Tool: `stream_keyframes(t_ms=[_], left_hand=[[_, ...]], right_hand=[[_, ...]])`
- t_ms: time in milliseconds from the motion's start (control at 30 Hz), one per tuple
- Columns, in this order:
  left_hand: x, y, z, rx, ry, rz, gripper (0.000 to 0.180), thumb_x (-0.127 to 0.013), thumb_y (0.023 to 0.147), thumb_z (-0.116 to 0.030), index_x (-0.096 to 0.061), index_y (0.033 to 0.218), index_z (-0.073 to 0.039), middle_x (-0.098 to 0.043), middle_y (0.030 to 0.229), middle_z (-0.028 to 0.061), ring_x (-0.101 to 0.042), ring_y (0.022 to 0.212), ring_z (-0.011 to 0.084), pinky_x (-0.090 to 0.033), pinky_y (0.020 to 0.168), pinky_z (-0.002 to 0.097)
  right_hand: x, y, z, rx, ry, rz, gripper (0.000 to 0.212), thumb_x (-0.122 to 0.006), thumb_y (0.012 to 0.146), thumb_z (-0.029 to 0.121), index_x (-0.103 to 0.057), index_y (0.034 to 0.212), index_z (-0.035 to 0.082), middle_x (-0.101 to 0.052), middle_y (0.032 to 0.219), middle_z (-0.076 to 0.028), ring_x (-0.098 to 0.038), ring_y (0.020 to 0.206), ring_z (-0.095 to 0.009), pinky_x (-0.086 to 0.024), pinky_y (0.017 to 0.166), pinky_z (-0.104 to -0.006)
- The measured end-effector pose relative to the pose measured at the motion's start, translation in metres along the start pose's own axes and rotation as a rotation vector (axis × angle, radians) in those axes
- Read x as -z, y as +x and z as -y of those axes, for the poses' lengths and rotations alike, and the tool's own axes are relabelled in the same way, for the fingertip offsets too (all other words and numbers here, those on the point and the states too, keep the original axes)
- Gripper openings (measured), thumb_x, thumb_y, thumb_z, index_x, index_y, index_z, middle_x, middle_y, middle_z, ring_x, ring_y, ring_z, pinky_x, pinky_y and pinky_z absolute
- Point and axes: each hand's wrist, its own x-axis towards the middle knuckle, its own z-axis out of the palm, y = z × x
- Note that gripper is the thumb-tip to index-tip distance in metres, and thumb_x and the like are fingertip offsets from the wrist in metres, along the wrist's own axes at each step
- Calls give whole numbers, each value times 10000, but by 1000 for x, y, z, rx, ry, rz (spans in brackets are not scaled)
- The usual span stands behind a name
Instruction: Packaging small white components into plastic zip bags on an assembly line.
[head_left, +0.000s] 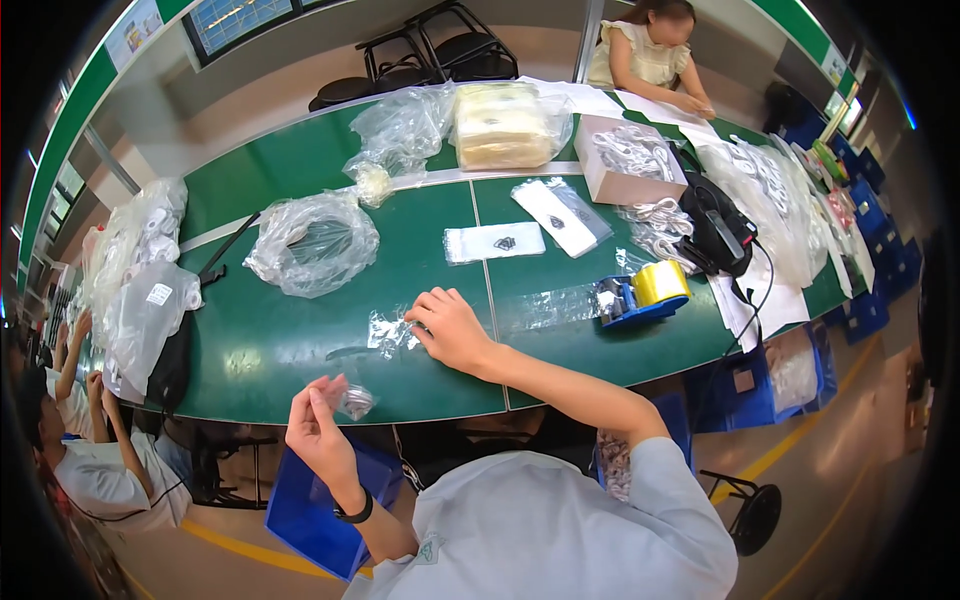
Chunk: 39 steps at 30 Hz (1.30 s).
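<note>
Near the table's front edge my left hand pinches a small clear plastic bag with something pale and rounded inside, too small to make out. My right hand is farther in over the green table, its fingers closed on the edge of another shiny clear plastic bag lying flat. To the right of that hand stands a blue tape dispenser with a yellow roll, and a clear strip lies beside it.
Stacked white printed bags lie mid-table. A ring-shaped clear bag bundle sits left; a box of white cables and a black bag stand right. Blue bins are below the edge. A co-worker sits opposite, others left.
</note>
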Motion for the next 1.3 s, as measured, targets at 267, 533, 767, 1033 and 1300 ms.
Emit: stream_keyframes(t_ms=[267,533,767,1033,1300], left_hand=[[4,2,9,18,-39,-12,254,-463,1051,-115,-616,1062,87,-722,961,187,-720,902,228,-576,844,311],[8,0,6,12,-33,-16,254,-459,1052,-111,-620,1059,85,-722,949,181,-720,894,223,-578,839,308],[9,-2,3,7,-33,-15,249,-460,1049,-105,-622,1056,83,-721,939,176,-720,889,221,-579,839,307],[-2,-5,-1,7,-53,48,246,-460,1049,-108,-620,1066,78,-727,948,180,-713,889,202,-571,845,305],[-20,-10,-14,59,-72,158,227,-482,1032,-83,-626,1059,90,-737,959,169,-710,886,177,-549,861,289]], right_hand=[[-1,-4,8,-7,-22,103,264,-718,828,130,-639,1066,49,-566,1068,-96,-527,1031,-278,-404,879,-393],[2,-7,15,-20,-183,44,340,-711,834,146,-589,1131,34,-516,1214,-166,-487,1169,-338,-386,975,-437],[10,-16,17,71,-209,123,259,-687,825,85,-560,1040,17,-518,1208,-169,-487,1190,-347,-390,998,-444],[15,-21,19,97,-220,142,265,-678,803,57,-577,1044,18,-517,1206,-172,-487,1197,-354,-395,1006,-457],[21,-14,18,92,-128,106,230,-666,819,77,-624,1037,20,-547,1146,-157,-502,1171,-349,-396,1009,-453]])
